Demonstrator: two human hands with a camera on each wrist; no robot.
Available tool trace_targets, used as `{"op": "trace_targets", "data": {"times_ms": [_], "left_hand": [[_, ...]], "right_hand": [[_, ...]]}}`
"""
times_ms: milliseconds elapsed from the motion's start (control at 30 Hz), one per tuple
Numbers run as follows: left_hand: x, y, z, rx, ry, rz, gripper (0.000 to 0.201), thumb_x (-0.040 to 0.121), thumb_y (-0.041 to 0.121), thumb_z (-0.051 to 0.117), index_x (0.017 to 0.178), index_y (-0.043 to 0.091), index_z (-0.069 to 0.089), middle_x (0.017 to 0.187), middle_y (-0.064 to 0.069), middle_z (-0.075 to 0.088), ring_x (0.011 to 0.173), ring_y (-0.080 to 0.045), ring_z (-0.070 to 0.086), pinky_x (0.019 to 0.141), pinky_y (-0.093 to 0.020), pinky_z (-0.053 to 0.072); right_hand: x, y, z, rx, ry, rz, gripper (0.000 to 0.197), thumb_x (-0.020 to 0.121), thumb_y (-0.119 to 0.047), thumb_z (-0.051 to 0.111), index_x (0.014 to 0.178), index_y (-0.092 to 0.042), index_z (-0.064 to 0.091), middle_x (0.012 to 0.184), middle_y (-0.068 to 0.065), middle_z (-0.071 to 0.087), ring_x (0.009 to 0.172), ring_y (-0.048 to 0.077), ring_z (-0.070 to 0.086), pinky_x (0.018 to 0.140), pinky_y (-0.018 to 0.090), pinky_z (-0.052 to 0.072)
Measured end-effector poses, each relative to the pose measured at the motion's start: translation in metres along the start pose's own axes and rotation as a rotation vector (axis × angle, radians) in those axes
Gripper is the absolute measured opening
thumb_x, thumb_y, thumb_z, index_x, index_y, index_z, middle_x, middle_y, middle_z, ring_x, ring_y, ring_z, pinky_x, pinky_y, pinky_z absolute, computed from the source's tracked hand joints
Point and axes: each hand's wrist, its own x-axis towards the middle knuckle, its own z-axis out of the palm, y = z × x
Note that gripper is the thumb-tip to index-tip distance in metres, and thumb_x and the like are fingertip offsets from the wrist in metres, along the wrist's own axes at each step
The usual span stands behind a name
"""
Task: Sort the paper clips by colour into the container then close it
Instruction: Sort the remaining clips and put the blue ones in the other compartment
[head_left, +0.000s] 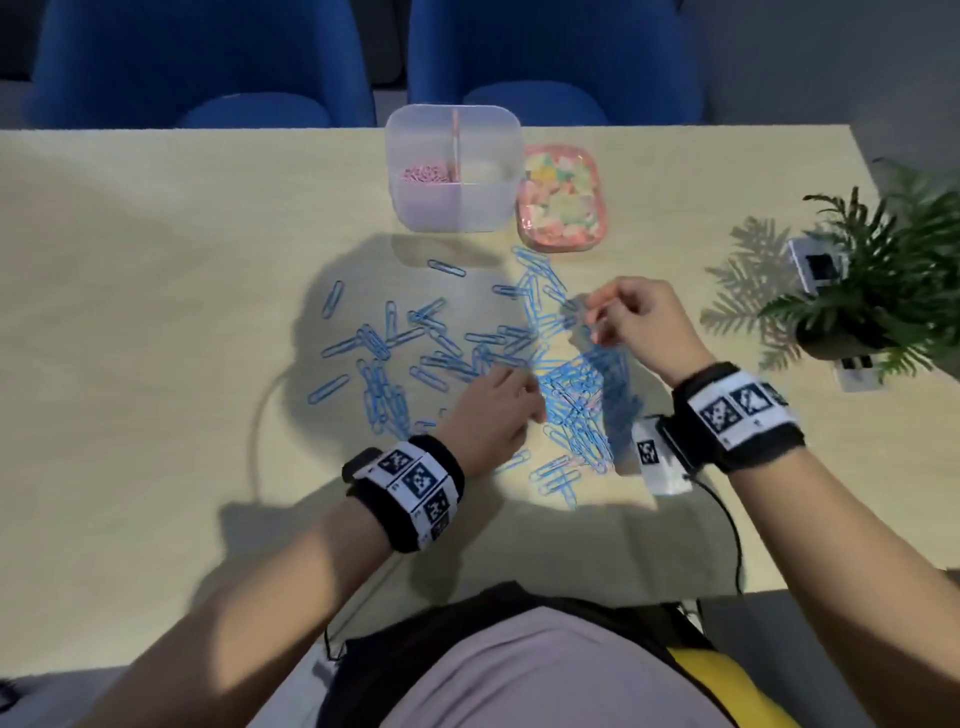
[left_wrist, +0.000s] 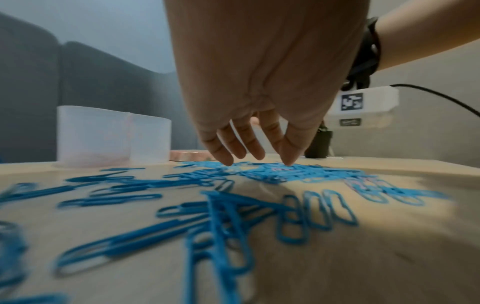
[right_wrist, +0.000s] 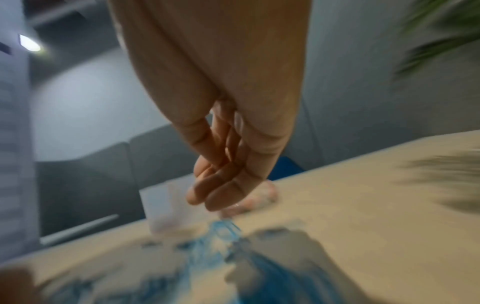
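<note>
Blue paper clips (head_left: 571, 410) lie scattered and heaped mid-table; a few pinkish ones (left_wrist: 281, 169) show among them. The clear divided container (head_left: 452, 213) stands at the far edge with pink clips (head_left: 426, 174) in its left compartment. Its pink patterned lid (head_left: 563, 200) lies beside it on the right. My left hand (head_left: 493, 410) reaches down with straight fingers, tips touching the pile (left_wrist: 259, 162). My right hand (head_left: 597, 322) hovers above the clips with fingertips bunched (right_wrist: 207, 197), pinching what looks like a small clip; that view is blurred.
A potted plant (head_left: 857, 291) and a small white device (head_left: 818, 265) stand at the table's right side. Blue chairs (head_left: 197, 62) line the far edge. A black cable (head_left: 727, 519) runs from my right wrist over the near edge.
</note>
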Motion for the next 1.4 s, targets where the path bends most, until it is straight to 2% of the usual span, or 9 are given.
{"op": "trace_targets", "data": {"times_ms": [100, 200, 300, 400, 567, 733, 833, 1167, 1400], "left_hand": [[0.003, 0.015, 0.012, 0.015, -0.062, 0.016, 0.025, 0.068, 0.025, 0.042, 0.079, 0.023, 0.065, 0.086, -0.001, 0.064, 0.082, -0.021, 0.055, 0.066, -0.032, 0.048], [0.005, 0.027, 0.013, 0.044, -0.136, 0.068, 0.017, 0.062, 0.026, 0.071, 0.079, 0.026, 0.067, 0.084, 0.001, 0.064, 0.074, -0.024, 0.063, 0.063, -0.029, 0.05], [0.004, 0.038, 0.016, 0.085, -0.163, 0.048, 0.026, 0.054, 0.033, 0.08, 0.074, 0.028, 0.065, 0.08, 0.005, 0.063, 0.073, -0.021, 0.063, 0.062, -0.025, 0.048], [0.001, 0.041, 0.017, 0.032, -0.146, -0.062, 0.023, 0.061, 0.029, 0.075, 0.079, 0.019, 0.064, 0.083, -0.005, 0.063, 0.077, -0.027, 0.062, 0.062, -0.032, 0.048], [-0.005, 0.035, 0.012, -0.153, -0.17, -0.233, 0.017, 0.079, 0.018, 0.064, 0.093, 0.011, 0.063, 0.098, -0.009, 0.061, 0.092, -0.026, 0.058, 0.08, -0.035, 0.045], [-0.013, 0.028, 0.008, -0.347, -0.132, -0.351, 0.011, 0.08, 0.011, 0.065, 0.09, 0.007, 0.063, 0.087, -0.001, 0.056, 0.08, -0.015, 0.053, 0.071, -0.02, 0.039], [-0.013, 0.022, 0.003, -0.392, -0.042, -0.416, 0.008, 0.083, 0.012, 0.064, 0.09, 0.008, 0.063, 0.083, 0.004, 0.055, 0.077, -0.011, 0.049, 0.061, -0.015, 0.033], [-0.011, 0.029, 0.011, 0.112, -0.045, -0.312, 0.026, 0.089, 0.042, 0.052, 0.1, 0.021, 0.062, 0.107, 0.0, 0.058, 0.107, -0.024, 0.046, 0.089, -0.033, 0.031], [0.0, 0.04, 0.019, 0.101, -0.11, -0.357, 0.017, 0.089, 0.021, 0.048, 0.102, 0.016, 0.058, 0.112, -0.005, 0.057, 0.109, -0.026, 0.046, 0.091, -0.033, 0.034]], "right_hand": [[-0.038, 0.04, -0.015, -0.186, 0.017, 0.041, 0.034, 0.084, 0.012, 0.046, 0.07, -0.016, 0.06, 0.066, -0.005, 0.058, 0.041, -0.006, 0.052, 0.048, 0.004, 0.041], [-0.065, 0.057, -0.017, -0.361, -0.071, 0.072, 0.014, 0.077, 0.0, 0.066, 0.074, -0.013, 0.066, 0.061, -0.008, 0.056, 0.046, -0.01, 0.05, 0.055, 0.01, 0.039], [-0.082, 0.065, -0.004, -0.456, -0.138, 0.093, 0.019, 0.072, -0.027, 0.077, 0.07, -0.02, 0.059, 0.06, -0.008, 0.056, 0.052, 0.002, 0.049, 0.062, 0.029, 0.041], [-0.088, 0.065, 0.011, -0.691, -0.184, 0.099, 0.031, 0.072, -0.04, 0.072, 0.073, -0.021, 0.048, 0.061, -0.007, 0.053, 0.063, 0.017, 0.048, 0.06, 0.03, 0.033], [-0.064, 0.057, 0.008, -0.588, -0.117, 0.087, 0.03, 0.076, -0.033, 0.071, 0.063, -0.022, 0.046, 0.065, -0.002, 0.054, 0.07, 0.024, 0.052, 0.064, 0.031, 0.038], [-0.069, 0.054, -0.007, -0.627, -0.061, -0.045, 0.022, 0.08, -0.025, 0.067, 0.101, -0.017, 0.065, 0.102, 0.007, 0.058, 0.094, 0.025, 0.057, 0.078, 0.034, 0.043], [-0.094, 0.063, -0.006, -0.667, -0.11, -0.094, 0.009, 0.081, -0.018, 0.062, 0.089, -0.019, 0.066, 0.096, 0.003, 0.059, 0.093, 0.024, 0.059, 0.076, 0.035, 0.045], [-0.112, 0.083, -0.005, -0.829, -0.249, -0.154, 0.02, 0.086, -0.026, 0.062, 0.103, -0.017, 0.066, 0.109, 0.003, 0.061, 0.112, 0.024, 0.053, 0.08, 0.037, 0.049], [-0.105, 0.089, -0.008, -0.859, -0.279, -0.232, 0.012, 0.081, -0.013, 0.063, 0.093, -0.015, 0.068, 0.101, 0.003, 0.062, 0.107, 0.024, 0.052, 0.075, 0.034, 0.046]]}}
